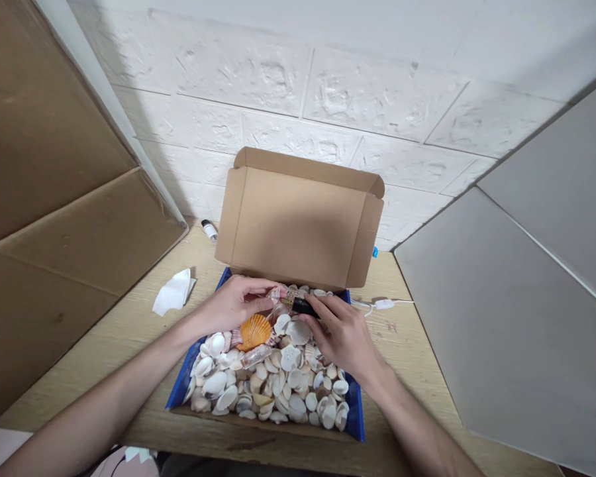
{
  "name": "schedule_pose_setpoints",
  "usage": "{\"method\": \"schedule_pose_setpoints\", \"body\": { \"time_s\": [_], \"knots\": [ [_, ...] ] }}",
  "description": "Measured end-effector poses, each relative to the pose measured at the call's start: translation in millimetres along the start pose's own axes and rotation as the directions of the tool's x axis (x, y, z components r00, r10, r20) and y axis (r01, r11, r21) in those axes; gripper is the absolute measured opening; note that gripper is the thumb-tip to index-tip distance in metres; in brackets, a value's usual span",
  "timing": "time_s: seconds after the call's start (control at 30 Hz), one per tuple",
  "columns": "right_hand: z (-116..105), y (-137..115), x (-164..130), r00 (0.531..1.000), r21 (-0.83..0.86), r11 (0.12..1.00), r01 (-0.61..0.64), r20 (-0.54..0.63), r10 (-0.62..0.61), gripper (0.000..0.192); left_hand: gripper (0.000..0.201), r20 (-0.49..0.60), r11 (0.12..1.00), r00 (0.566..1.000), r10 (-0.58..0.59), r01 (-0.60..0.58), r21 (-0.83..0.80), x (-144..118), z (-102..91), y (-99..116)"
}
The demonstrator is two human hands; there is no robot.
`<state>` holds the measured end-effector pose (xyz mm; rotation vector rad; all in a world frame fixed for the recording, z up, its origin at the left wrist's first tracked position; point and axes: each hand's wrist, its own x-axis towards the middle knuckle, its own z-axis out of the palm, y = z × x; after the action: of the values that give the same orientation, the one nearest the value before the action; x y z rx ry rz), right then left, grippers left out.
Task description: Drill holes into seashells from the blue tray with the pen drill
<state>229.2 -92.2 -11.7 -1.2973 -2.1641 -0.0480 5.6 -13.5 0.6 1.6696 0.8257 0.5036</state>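
Note:
Above the far part of an open cardboard box (175,377) with blue sides, both hands are close together. My left hand (238,301) pinches a small clear, pinkish piece (275,294) whose kind I cannot make out. My right hand (342,329) grips a short black cylinder with a gold-coloured end (304,306), pointed left towards that piece. Many pale seashells (278,381) fill the box beneath. An orange scallop shell (255,332) lies just below my left hand, and nearer to me rests a small clear bottle-like object (255,356).
The raised box lid (298,218) stands before a white brick-patterned wall. On the wooden table (124,371), a crumpled white tissue (173,292) and a small black-capped bottle (209,230) lie left. A white cable with an inline switch (384,304) runs right. Panels flank both sides.

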Motion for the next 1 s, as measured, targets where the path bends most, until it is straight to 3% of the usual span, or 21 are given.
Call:
{"method": "schedule_pose_setpoints", "body": {
  "time_s": [0.77,1.0],
  "knots": [
    [-0.6,-1.0,1.1,1.0,-0.017,1.0,0.014,0.011,-0.014,0.029,0.034,0.006,1.0,1.0,0.007,-0.007,-0.008,-0.8,-0.1,-1.8],
    [-0.1,1.1,0.8,0.998,-0.01,1.0,0.03,-0.054,-0.03,0.028,0.034,0.001,1.0,1.0,0.006,-0.006,-0.01,-0.7,-0.4,-2.5]
  ]
}}
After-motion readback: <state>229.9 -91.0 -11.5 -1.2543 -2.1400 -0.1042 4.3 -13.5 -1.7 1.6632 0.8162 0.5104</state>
